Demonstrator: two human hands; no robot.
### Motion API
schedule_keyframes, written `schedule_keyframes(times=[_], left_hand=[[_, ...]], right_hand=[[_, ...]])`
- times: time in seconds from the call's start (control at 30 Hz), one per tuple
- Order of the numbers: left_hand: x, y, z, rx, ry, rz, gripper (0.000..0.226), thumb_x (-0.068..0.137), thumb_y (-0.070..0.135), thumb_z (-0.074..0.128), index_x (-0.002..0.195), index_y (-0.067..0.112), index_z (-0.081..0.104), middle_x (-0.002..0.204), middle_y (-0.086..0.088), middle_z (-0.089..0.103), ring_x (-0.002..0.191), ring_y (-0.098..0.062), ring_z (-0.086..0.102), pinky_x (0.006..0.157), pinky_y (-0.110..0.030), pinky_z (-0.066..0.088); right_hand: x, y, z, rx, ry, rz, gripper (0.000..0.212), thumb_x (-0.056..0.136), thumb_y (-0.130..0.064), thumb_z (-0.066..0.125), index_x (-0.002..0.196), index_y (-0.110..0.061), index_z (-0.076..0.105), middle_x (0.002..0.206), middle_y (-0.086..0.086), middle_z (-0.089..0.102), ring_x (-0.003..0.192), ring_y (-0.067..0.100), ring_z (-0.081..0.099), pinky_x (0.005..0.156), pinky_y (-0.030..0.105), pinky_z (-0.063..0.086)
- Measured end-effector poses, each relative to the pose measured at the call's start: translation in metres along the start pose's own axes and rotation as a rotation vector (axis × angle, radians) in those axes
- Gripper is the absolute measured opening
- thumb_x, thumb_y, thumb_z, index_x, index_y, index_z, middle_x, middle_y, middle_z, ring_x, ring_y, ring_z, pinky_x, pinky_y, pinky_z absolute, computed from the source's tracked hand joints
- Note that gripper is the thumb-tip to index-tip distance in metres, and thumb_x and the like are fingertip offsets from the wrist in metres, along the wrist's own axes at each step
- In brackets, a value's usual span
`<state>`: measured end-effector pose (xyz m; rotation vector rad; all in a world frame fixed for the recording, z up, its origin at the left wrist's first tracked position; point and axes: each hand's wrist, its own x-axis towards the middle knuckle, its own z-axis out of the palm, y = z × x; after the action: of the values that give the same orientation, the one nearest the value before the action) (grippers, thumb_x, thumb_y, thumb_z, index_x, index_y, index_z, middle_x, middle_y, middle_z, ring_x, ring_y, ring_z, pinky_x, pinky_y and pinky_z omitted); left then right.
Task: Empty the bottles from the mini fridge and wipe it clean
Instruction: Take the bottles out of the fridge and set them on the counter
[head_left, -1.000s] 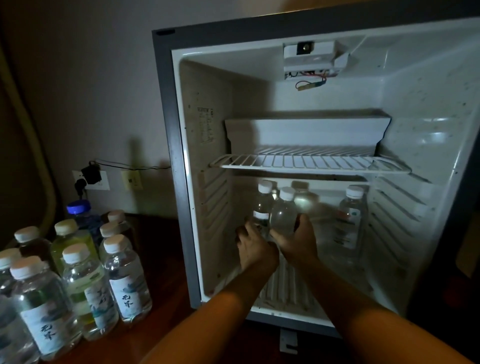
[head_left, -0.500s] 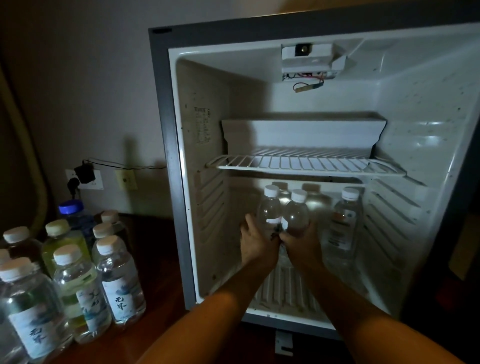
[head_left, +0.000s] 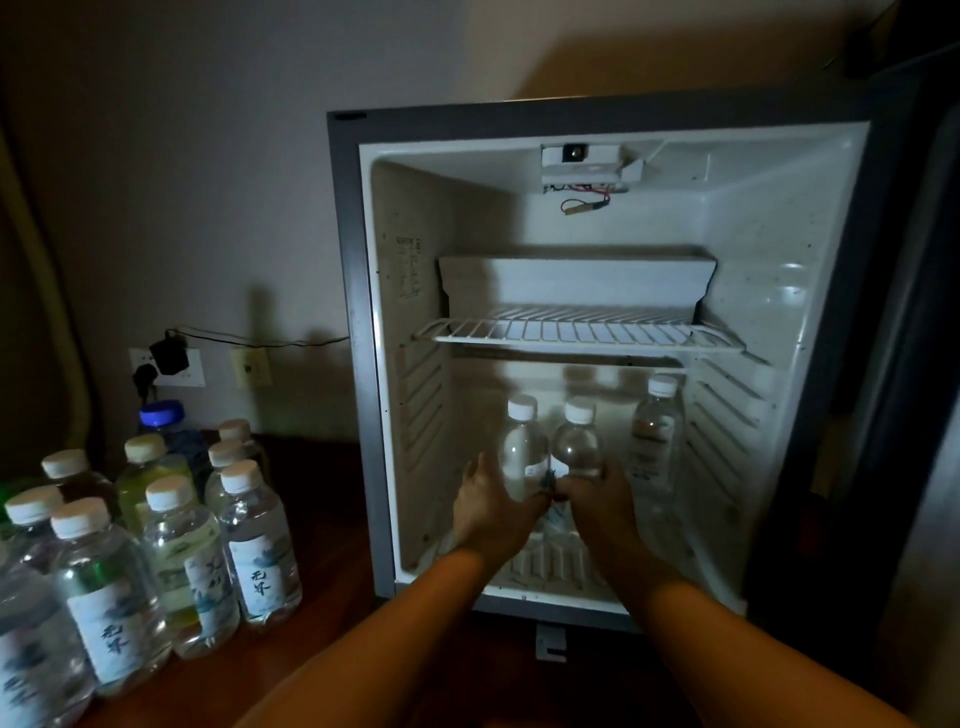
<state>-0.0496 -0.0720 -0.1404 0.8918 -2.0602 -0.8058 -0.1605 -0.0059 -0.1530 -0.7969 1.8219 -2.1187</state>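
The mini fridge (head_left: 353, 364) stands open, its white inside lit. My left hand (head_left: 493, 504) grips a clear water bottle (head_left: 522, 447) with a white cap, and my right hand (head_left: 600, 504) grips a second one (head_left: 576, 441) right beside it. Both bottles are upright in the lower compartment, near the front. A third bottle (head_left: 654, 436) stands at the back right of that compartment. The wire shelf (head_left: 582, 332) above carries nothing.
Several water bottles (head_left: 260, 545) with white caps and one with a blue cap (head_left: 161, 415) stand on the wooden surface (head_left: 332, 519) left of the fridge. Wall sockets with a black plug (head_left: 169, 356) are behind them. The fridge door (head_left: 930, 364) is open on the right.
Both hands have drawn the two bottles a little toward the front of the fridge. The camera has pulled back, so more of the wall and fridge top shows.
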Motion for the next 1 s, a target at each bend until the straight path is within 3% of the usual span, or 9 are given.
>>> schedule_keyframes(times=[0.07, 0.13, 0.27, 0.47, 0.57, 0.7, 0.83, 1.0], left_hand=[[-0.008, -0.002, -0.007, -0.011, 0.002, -0.004, 0.076, 0.067, 0.052, 0.079, 0.128, 0.017, 0.049, 0.122, -0.003, 0.060, 0.111, -0.023, 0.058, 0.086, -0.036, 0.051], [-0.015, -0.003, -0.016, -0.005, 0.011, -0.025, 0.075, 0.065, 0.049, 0.082, 0.126, 0.018, 0.050, 0.118, -0.002, 0.062, 0.105, -0.021, 0.060, 0.078, -0.032, 0.050], [-0.031, -0.010, -0.038, -0.001, 0.016, -0.069, 0.072, 0.061, 0.041, 0.085, 0.122, 0.022, 0.052, 0.108, 0.003, 0.065, 0.086, -0.013, 0.059, 0.068, -0.023, 0.046], [-0.059, -0.029, -0.078, -0.056, -0.021, -0.061, 0.060, 0.052, 0.041, 0.086, 0.104, 0.033, 0.057, 0.092, 0.011, 0.069, 0.083, -0.005, 0.067, 0.075, -0.031, 0.059], [-0.075, -0.031, -0.098, -0.040, 0.010, -0.030, 0.058, 0.056, 0.039, 0.084, 0.106, 0.035, 0.054, 0.094, 0.014, 0.066, 0.086, -0.004, 0.063, 0.077, -0.027, 0.055], [-0.093, -0.037, -0.122, -0.033, 0.056, -0.022, 0.050, 0.061, 0.031, 0.078, 0.104, 0.030, 0.051, 0.095, 0.013, 0.063, 0.089, -0.007, 0.060, 0.079, -0.030, 0.050], [-0.107, -0.050, -0.147, -0.017, 0.087, -0.054, 0.055, 0.050, 0.047, 0.071, 0.099, 0.032, 0.051, 0.090, 0.014, 0.064, 0.086, -0.005, 0.060, 0.075, -0.030, 0.050], [-0.122, -0.068, -0.177, 0.053, 0.127, -0.078, 0.051, 0.056, 0.042, 0.077, 0.100, 0.032, 0.053, 0.088, 0.014, 0.064, 0.084, -0.006, 0.060, 0.071, -0.028, 0.050]], right_hand=[[-0.012, -0.004, -0.001, 0.008, -0.024, -0.025, 0.039, 0.068, -0.002, 0.075, 0.103, -0.012, 0.063, 0.093, 0.006, 0.070, 0.085, 0.021, 0.068, 0.069, 0.035, 0.056], [-0.025, -0.009, -0.004, -0.001, -0.039, -0.057, 0.038, 0.065, -0.009, 0.078, 0.100, -0.015, 0.064, 0.091, 0.004, 0.071, 0.084, 0.018, 0.068, 0.071, 0.036, 0.057], [-0.043, -0.021, -0.007, -0.084, -0.075, -0.072, 0.034, 0.069, -0.004, 0.075, 0.098, -0.014, 0.062, 0.091, 0.004, 0.069, 0.086, 0.021, 0.067, 0.068, 0.032, 0.055], [-0.076, -0.049, 0.002, -0.118, -0.165, -0.067, 0.032, 0.068, 0.000, 0.074, 0.091, -0.021, 0.064, 0.081, 0.000, 0.069, 0.075, 0.013, 0.064, 0.060, 0.023, 0.048], [-0.093, -0.054, 0.008, -0.109, -0.263, -0.085, 0.026, 0.070, 0.003, 0.070, 0.089, -0.013, 0.065, 0.078, 0.007, 0.066, 0.070, 0.016, 0.059, 0.062, 0.027, 0.049], [-0.108, -0.053, 0.026, -0.091, -0.301, -0.051, 0.038, 0.062, 0.003, 0.068, 0.096, -0.015, 0.065, 0.082, 0.009, 0.070, 0.074, 0.022, 0.064, 0.063, 0.034, 0.053], [-0.120, -0.050, 0.046, -0.158, -0.357, -0.066, 0.049, 0.049, -0.010, 0.070, 0.096, -0.019, 0.060, 0.085, 0.008, 0.070, 0.083, 0.028, 0.068, 0.072, 0.044, 0.057], [-0.141, -0.052, 0.075, -0.179, -0.439, -0.065, 0.040, 0.062, 0.000, 0.080, 0.095, -0.016, 0.063, 0.085, 0.003, 0.071, 0.084, 0.022, 0.068, 0.072, 0.032, 0.054]])
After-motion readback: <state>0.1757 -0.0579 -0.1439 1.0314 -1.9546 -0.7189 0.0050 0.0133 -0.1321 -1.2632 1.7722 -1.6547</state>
